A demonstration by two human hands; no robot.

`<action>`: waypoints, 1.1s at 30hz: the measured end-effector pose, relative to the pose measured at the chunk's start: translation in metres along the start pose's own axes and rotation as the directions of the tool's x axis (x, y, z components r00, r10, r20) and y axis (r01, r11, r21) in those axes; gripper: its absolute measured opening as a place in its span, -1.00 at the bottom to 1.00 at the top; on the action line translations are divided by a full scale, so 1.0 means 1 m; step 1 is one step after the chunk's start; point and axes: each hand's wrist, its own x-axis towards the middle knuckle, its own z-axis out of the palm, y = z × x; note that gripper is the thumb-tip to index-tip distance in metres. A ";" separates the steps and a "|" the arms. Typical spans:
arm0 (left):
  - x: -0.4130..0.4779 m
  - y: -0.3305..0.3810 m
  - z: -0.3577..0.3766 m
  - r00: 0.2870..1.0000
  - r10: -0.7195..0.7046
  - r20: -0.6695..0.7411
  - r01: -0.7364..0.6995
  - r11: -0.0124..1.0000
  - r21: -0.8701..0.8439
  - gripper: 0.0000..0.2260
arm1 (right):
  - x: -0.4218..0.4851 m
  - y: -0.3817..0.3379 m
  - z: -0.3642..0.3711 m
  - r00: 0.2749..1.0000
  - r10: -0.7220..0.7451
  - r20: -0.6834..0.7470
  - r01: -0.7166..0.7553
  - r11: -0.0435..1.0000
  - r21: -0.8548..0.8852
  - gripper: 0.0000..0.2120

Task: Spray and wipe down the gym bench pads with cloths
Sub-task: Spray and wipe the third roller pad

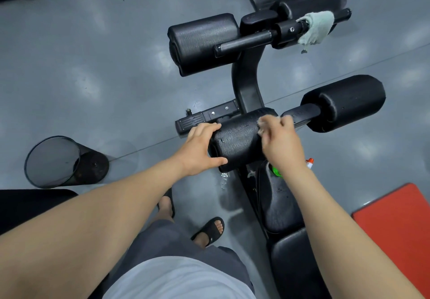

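My left hand grips the left end of a black roller pad on the bench, thumb under and fingers over it. My right hand is curled on top of the same pad, holding a small pale cloth that shows only at the fingertips and is blurred. A spray bottle with a green body and an orange-white nozzle lies behind my right wrist, mostly hidden. The black seat pad runs toward me. A second, light green cloth hangs over the far handle bar.
Two more black roller pads sit at the far left and at the right. A black mesh bin stands on the grey floor to the left. A red mat lies at the right. My sandalled feet stand beside the bench.
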 end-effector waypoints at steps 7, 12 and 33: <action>-0.001 0.000 0.001 1.000 0.006 -0.021 -0.006 1.000 0.007 -0.12 | -0.006 -0.026 0.013 0.998 0.038 -0.053 -0.038 0.999 0.013 -0.79; -0.002 0.001 0.004 1.000 -0.009 -0.012 0.009 1.000 0.007 -0.11 | -0.036 -0.042 0.014 0.954 -0.270 0.131 0.259 0.961 0.092 -0.68; -0.008 0.003 0.009 0.998 -0.053 -0.027 0.052 0.998 -0.047 -0.07 | -0.019 -0.035 0.009 0.991 -0.125 0.052 0.121 0.991 0.063 -0.71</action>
